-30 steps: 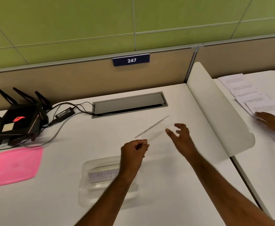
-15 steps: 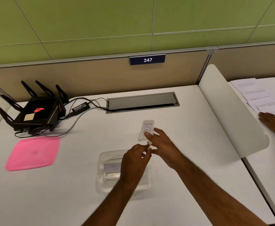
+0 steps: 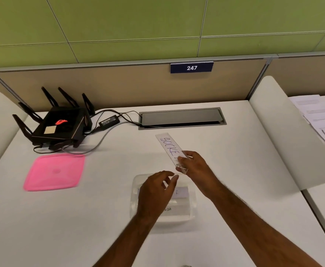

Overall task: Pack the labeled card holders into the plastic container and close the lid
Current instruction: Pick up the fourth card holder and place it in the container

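Now R hand (image 3: 194,168) pinches card holder (image 3: 169,147); L hand (image 3: 155,191) loosely spread over container (image 3: 188,214)

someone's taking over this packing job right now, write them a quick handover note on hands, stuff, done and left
Right hand: pinching the near end of a clear card holder labelled in blue ink, held above the desk behind the container.
Left hand: open, empty, hovering over the container.
Container: open, with at least one labelled holder inside.
Pink lid: flat on the desk, off to the left.
Left to do: put the held holder in, fetch the lid, press it shut.
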`<state>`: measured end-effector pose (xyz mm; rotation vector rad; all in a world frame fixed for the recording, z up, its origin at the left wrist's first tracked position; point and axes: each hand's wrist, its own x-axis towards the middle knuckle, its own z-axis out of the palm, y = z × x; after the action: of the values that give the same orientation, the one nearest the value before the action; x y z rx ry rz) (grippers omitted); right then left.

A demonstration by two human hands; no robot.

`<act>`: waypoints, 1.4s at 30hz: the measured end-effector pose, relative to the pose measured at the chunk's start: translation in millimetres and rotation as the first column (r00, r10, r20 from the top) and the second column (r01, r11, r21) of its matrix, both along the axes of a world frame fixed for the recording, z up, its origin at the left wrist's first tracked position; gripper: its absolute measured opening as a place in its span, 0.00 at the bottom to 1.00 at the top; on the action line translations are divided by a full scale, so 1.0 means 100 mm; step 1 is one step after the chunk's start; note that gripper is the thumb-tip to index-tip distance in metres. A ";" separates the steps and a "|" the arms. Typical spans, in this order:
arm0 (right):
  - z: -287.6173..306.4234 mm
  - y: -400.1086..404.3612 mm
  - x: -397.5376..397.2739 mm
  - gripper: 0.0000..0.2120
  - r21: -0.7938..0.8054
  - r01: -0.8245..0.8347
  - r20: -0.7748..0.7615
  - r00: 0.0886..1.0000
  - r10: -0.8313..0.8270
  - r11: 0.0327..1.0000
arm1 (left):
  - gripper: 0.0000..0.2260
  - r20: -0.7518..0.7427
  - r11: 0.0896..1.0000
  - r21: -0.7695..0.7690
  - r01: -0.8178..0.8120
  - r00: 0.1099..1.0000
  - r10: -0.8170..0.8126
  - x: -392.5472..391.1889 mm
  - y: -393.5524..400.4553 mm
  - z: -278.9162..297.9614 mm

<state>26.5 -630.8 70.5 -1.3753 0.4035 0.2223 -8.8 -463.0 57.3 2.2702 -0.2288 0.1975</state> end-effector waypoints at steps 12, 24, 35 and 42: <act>-0.01 -0.06 0.04 0.18 0.176 -0.101 0.097 0.992 0.085 0.979 | 0.32 -0.097 0.995 -0.091 -0.045 0.995 0.036 0.67 1.07 0.00; -0.01 -0.10 -0.12 0.20 0.252 -0.262 0.100 0.965 0.244 0.932 | 0.31 -0.342 0.883 -0.433 0.182 0.873 -0.348 0.71 1.46 -0.01; 0.00 -0.31 -0.25 0.28 -0.204 -0.299 0.146 0.932 0.331 0.932 | 0.33 -0.344 0.894 -0.423 0.149 0.886 -0.310 0.62 1.41 -0.01; -0.01 -0.42 -0.29 0.29 -0.266 -0.329 0.165 0.911 0.379 0.906 | 0.33 -0.332 0.890 -0.421 0.175 0.883 -0.331 0.58 1.35 -0.02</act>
<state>-2.9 -673.0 70.0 -1.6843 -0.0087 0.3314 49.7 -327.8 55.6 1.8167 -0.2515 -0.3364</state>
